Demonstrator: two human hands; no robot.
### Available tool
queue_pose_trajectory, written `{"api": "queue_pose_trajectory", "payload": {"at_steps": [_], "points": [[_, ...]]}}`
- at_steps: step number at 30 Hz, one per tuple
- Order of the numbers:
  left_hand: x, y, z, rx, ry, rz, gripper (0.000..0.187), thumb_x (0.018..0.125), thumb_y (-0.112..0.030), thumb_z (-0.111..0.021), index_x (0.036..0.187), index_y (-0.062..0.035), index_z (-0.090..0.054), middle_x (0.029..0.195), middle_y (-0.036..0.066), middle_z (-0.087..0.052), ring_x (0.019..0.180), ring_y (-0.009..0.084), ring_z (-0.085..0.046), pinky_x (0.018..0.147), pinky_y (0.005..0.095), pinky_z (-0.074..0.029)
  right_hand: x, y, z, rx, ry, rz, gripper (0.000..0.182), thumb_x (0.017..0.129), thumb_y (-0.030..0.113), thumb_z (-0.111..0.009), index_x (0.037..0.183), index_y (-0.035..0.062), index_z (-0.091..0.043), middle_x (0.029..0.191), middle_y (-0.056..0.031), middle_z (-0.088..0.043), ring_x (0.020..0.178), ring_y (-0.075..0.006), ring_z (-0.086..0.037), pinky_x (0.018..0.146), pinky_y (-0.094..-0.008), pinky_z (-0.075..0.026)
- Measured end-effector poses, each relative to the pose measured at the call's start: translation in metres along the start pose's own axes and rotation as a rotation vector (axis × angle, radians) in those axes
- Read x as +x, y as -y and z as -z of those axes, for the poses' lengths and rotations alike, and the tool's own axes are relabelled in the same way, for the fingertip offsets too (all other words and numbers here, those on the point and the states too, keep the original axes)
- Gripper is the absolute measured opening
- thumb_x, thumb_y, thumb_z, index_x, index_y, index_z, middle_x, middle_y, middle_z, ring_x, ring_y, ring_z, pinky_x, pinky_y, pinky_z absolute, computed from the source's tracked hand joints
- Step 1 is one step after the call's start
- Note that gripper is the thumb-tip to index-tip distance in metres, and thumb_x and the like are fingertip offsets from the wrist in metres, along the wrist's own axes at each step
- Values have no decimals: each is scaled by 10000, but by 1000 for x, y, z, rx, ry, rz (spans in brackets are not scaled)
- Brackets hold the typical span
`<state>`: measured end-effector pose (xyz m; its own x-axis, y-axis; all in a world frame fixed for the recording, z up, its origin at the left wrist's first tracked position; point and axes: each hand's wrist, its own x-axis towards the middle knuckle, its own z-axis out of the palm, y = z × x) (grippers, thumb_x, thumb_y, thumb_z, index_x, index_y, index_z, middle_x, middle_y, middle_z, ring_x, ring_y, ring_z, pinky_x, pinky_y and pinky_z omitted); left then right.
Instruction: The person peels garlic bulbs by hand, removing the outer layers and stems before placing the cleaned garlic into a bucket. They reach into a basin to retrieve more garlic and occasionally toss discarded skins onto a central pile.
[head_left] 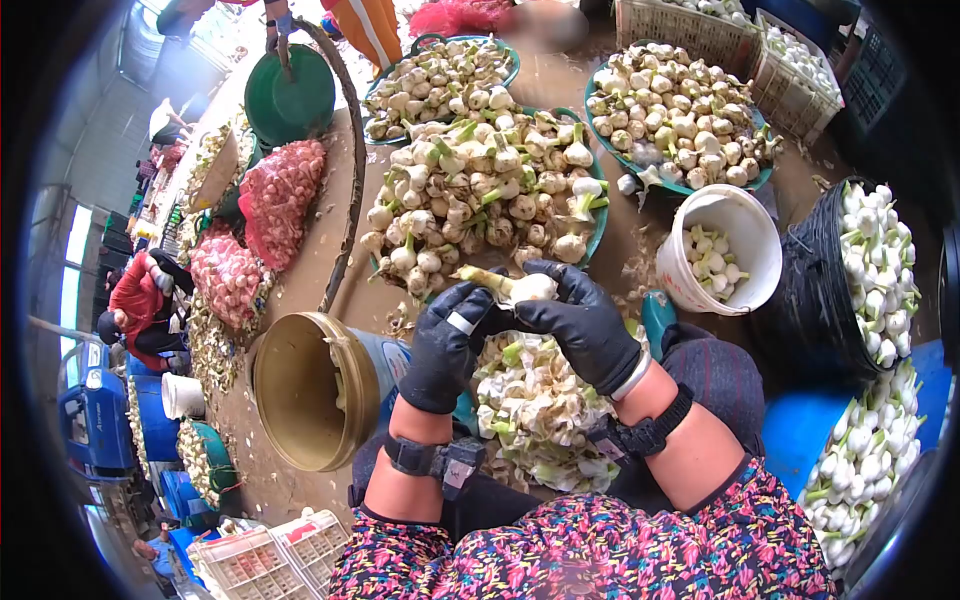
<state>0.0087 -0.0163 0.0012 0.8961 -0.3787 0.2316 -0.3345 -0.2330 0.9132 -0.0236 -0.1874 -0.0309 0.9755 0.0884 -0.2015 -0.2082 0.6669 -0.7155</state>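
Observation:
A garlic bulb (pixel 532 289) with a short stalk is held up between my two black-gloved hands. My left hand (pixel 450 335) is closed at its stalk end, with a white band around one finger. On the bulb's right side, the fingers of my right hand (pixel 583 322) are wrapped around it. Below both hands, a heap of loose garlic skins (pixel 540 400) lies between my knees. Just beyond them stands a green basin (pixel 600 222) piled with untrimmed garlic bulbs (pixel 480 190). Whether a small tool sits in either palm is hidden.
A white bucket (pixel 765 262) with some trimmed bulbs stands right, beside a black tub (pixel 800 290) of peeled garlic. An empty tan bucket (pixel 268 392) lies left. More basins and red net sacks (pixel 285 195) stand farther off. Another person holds a green tub (pixel 290 95).

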Motion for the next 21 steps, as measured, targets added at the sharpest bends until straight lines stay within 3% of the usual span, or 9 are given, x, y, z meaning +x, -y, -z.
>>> {"api": "queue_pose_trajectory", "payload": {"at_steps": [1,3,5,10,13,15,17,19,21], "points": [[1,6,3,400,83,-339,255,684,125,-579,907,2,-594,792,142,-576,718,254,-595,654,298,-503,-1,2,-2,-94,6,41,478,765,24,-682,1196,-16,-479,1048,-88,-590,897,-136,-588,788,-274,-512],[0,4,0,340,83,-325,160,750,66,-566,898,10,-591,792,102,-579,687,211,-575,650,284,-487,-2,3,-5,-187,13,85,520,746,11,-697,1212,-12,-467,1053,-89,-588,902,-137,-588,791,-275,-511],[0,-15,-8,-647,-51,433,297,811,-42,-575,1092,54,-567,985,103,-630,850,162,-616,756,292,-508,-3,0,-8,-176,26,149,568,727,-6,-709,1232,-7,-448,1062,-91,-584,911,-137,-584,801,-275,-506],[0,-3,-13,-735,-31,530,318,789,-26,-584,1097,53,-566,970,110,-634,826,165,-624,742,273,-508,2,-17,1,-207,74,229,552,755,30,-692,1239,-16,-430,1049,-84,-580,912,-133,-579,805,-271,-503],[-2,3,-9,-647,-44,508,304,764,2,-590,1064,51,-588,941,102,-644,818,160,-623,732,261,-502,1,-13,-1,-472,62,391,509,794,104,-668,1234,-12,-438,1018,-86,-584,866,-119,-585,725,-253,-518],[-4,1,-5,-380,18,402,260,736,32,-596,995,43,-620,919,87,-654,805,153,-620,722,256,-493,-5,3,-5,-126,-8,-100,405,851,230,-607,1169,6,-493,947,-79,-591,789,-109,-592,612,-245,-516],[-5,3,-7,-253,38,338,250,733,31,-578,978,40,-624,905,86,-655,801,150,-619,725,259,-492,1,-1,7,-270,20,-9,350,895,338,-513,1091,49,-543,821,-63,-595,650,-110,-586,484,-240,-478],[-7,4,-8,9,65,203,238,725,28,-542,944,33,-633,878,83,-656,794,143,-618,732,264,-492,2,1,13,104,153,-446,379,914,411,-424,1054,87,-562,724,-54,-589,539,-115,-552,428,-224,-432],[-9,4,-7,12,65,190,214,730,27,-567,931,23,-641,881,73,-660,792,130,-611,726,263,-484,-1,0,13,189,156,-563,408,919,429,-385,1096,105,-558,691,-60,-591,486,-121,-525,393,-221,-396]]}}
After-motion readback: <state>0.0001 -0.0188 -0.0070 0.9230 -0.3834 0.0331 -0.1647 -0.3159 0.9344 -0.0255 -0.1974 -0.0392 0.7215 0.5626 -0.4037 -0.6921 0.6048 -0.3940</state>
